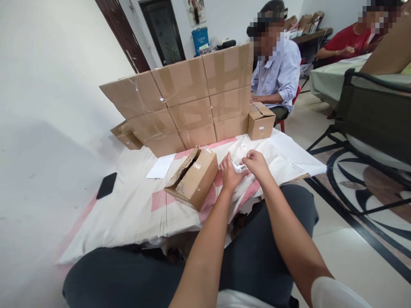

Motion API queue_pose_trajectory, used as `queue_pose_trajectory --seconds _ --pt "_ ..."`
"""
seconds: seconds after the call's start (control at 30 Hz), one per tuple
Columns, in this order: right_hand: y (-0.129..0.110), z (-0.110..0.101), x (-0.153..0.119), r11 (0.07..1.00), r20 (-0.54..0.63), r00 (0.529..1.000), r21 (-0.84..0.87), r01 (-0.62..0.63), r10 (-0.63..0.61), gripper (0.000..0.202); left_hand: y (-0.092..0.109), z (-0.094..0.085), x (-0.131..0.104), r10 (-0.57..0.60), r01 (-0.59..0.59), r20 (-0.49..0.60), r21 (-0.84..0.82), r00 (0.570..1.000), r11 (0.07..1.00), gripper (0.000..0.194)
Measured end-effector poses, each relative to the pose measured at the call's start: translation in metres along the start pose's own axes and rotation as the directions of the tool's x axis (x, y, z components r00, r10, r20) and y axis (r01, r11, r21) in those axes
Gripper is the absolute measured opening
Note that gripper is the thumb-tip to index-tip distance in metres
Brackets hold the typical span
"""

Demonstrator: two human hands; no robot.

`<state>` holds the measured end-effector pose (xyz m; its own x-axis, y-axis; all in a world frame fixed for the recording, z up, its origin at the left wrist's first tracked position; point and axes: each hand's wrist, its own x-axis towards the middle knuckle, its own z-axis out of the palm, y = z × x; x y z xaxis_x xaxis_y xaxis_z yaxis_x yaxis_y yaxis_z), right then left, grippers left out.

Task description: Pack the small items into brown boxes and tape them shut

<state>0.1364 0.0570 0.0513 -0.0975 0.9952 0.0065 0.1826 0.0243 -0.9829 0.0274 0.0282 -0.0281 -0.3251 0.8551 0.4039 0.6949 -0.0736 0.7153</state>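
White sleeve [335,295] sits closest. Left hand [230,172] grips a small white thing [237,166] near the cardboard box [201,179]; right hand [256,163] curls close, pinching what I can't tell. Probably fiddly work, needing steady holding.

The left grip [231,174] partly hides a small white object [236,165], seemingly too small to identify; the view's right edge cuts off the dark chair [375,113].
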Motion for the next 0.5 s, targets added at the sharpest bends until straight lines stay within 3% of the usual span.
queue_pose_trajectory --seconds 0.27,0.5 --pt "0.009 -0.014 -0.038 0.993 -0.115 0.99 0.079 0.089 -0.08 0.035 0.009 -0.007 -0.001 0.005 -0.005 -0.005 -0.016 1.0 1.0 0.111" --pt "0.04 -0.033 -0.082 0.989 -0.167 0.984 0.121 0.084 -0.063 0.047 0.012 -0.007 -0.001 -0.055 0.054 -0.039 -0.017 0.998 0.998 0.104"
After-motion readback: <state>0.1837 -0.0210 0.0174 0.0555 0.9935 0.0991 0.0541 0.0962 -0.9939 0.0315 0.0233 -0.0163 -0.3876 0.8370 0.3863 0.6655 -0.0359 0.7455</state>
